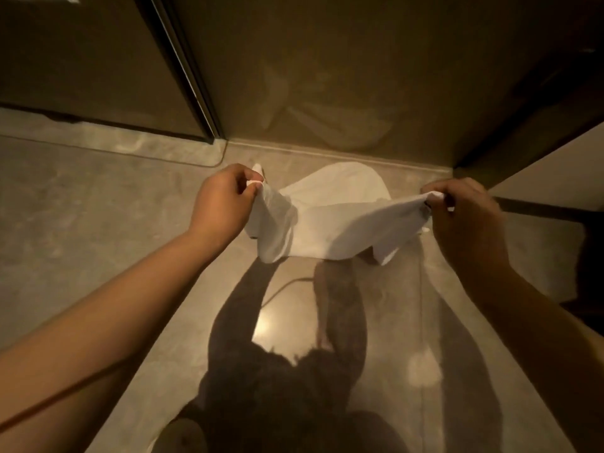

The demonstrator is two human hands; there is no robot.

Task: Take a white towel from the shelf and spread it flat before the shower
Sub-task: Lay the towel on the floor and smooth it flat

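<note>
Two bare forearms are seen nearest the camera, reaching forward and down from the lower corners of the view. The left hand [225, 204] is closed, with thumb and fingers pinched on one upper corner of the white towel [330, 223], the knuckles turned upward. The right hand [464, 220] is likewise closed, its fingers curled tightly over the opposite upper corner. The two hands are held well apart at about the same height, so that the top edge of the towel is stretched between them with a slight sag. The cloth is hung in loose folds below the hands and is not yet laid flat; whether its far part is touching the floor [98, 223] cannot be told. The towel is held above the glossy tiled floor, near the floor's far edge, just before a dark glass panel [327, 76] in which a pale reflection of the cloth is shown. A dark metal frame [186, 70] is seen to the left of that panel. A shadow of the person is cast on the floor beneath the arms. No writing can be read.
</note>
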